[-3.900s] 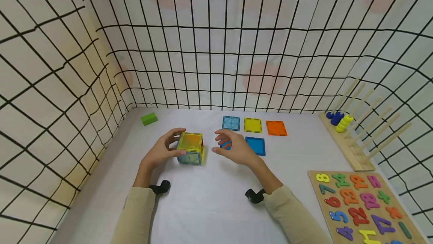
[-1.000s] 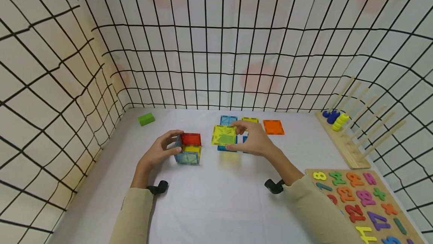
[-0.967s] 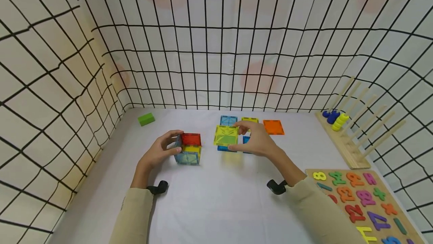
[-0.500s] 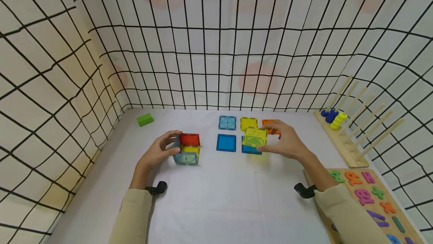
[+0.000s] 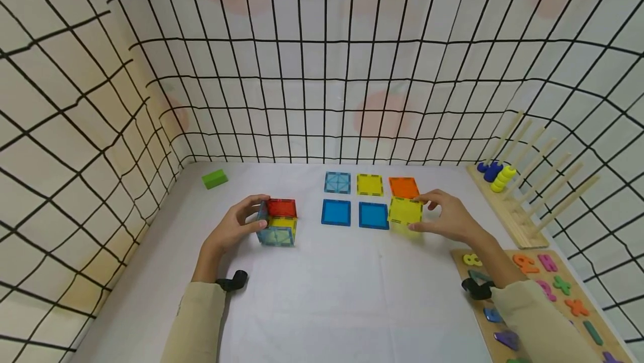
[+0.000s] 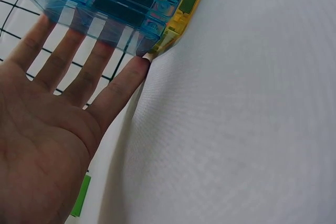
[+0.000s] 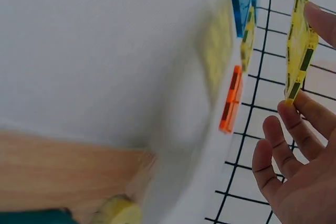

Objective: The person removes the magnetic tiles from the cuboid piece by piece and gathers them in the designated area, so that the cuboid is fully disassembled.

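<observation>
Around the open-topped cube of magnetic tiles [image 5: 278,236] my left hand [image 5: 233,227] has its thumb at the front and fingers at the back. The cube shows pale blue, red and yellow walls. In the left wrist view, long fingers [image 6: 100,72] lie along its blue side. Off to the right, my right hand [image 5: 450,218] pinches a yellow magnetic tile [image 5: 404,211] by its edge, thumb below and fingers above. The right wrist view shows this yellow tile [image 7: 301,40] raised off the table, its shadow falling on the cloth.
Flat tiles lie at the back: pale blue [image 5: 337,182], yellow [image 5: 369,184], orange [image 5: 403,187], and two blue ones [image 5: 336,212]. A green block [image 5: 214,179] sits back left. On the right are a wooden peg stand [image 5: 528,217] and a number board [image 5: 460,265]. Black grid panels [image 5: 322,78] surround the table.
The yellow tile came off the cube's top, exposing its inside. My right hand has carried it rightward past the blue tiles. My left hand has stayed at the cube.
</observation>
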Demonstrator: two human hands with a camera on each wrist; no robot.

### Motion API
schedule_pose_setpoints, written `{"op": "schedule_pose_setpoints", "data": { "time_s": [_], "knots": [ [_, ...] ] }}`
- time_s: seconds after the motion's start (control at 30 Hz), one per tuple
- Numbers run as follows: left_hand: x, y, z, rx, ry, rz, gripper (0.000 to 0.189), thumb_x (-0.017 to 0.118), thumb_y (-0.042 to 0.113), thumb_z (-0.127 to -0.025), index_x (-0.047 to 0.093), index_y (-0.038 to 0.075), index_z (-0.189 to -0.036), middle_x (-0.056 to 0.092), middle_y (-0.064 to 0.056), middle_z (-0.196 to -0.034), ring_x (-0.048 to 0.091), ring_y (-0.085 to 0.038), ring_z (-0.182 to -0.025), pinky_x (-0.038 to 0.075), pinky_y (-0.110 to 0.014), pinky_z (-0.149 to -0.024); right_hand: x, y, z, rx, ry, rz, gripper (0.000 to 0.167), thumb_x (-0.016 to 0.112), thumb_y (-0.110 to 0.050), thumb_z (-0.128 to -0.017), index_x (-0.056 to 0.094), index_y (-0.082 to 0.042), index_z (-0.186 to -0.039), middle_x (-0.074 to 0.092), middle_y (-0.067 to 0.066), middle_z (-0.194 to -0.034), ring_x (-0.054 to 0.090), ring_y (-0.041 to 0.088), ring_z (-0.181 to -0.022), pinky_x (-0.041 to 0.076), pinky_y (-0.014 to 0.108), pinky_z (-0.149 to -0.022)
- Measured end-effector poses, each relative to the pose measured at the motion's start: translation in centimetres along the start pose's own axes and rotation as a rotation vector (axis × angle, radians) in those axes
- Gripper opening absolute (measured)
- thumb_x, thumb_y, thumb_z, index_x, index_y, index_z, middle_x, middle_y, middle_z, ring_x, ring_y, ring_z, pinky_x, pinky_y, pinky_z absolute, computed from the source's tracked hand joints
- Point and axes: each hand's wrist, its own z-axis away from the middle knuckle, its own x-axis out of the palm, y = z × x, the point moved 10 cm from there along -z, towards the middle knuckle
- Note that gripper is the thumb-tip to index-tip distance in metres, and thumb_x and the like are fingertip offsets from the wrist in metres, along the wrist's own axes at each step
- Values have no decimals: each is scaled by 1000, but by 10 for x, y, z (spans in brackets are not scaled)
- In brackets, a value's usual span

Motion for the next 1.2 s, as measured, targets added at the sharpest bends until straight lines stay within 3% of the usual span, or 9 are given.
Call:
{"op": "schedule_pose_setpoints", "data": {
  "time_s": [0.3,0.6,0.97,1.2],
  "knots": [
    [0,0,-1,10,2,5,59,69,8,-95,49,16,-150,43,-10,-161,34,-45,-150,22,-74,-119,6,22,-1,21,-60,59,86,85,-57,-76,60,-5,-140,59,17,-130,56,33,-110,56,49,-88],
    [1,-2,-1,15,-1,10,59,68,7,-96,49,17,-150,43,-11,-161,34,-45,-150,21,-74,-120,19,42,-4,46,-129,40,85,89,-53,-75,60,-7,-141,60,19,-128,55,34,-111,53,53,-93],
    [3,-6,-2,27,-6,13,59,66,5,-96,47,13,-151,41,-13,-161,33,-46,-150,20,-75,-119,24,43,-9,42,-172,31,87,89,-45,-78,54,-5,-146,55,23,-134,54,37,-114,51,59,-100],
    [1,-2,-1,21,-9,5,57,63,9,-99,45,15,-152,40,-13,-162,33,-44,-151,20,-74,-120,20,40,-11,88,-141,12,87,82,-53,-83,50,-5,-148,56,23,-136,54,39,-118,51,59,-100]
  ]
}}
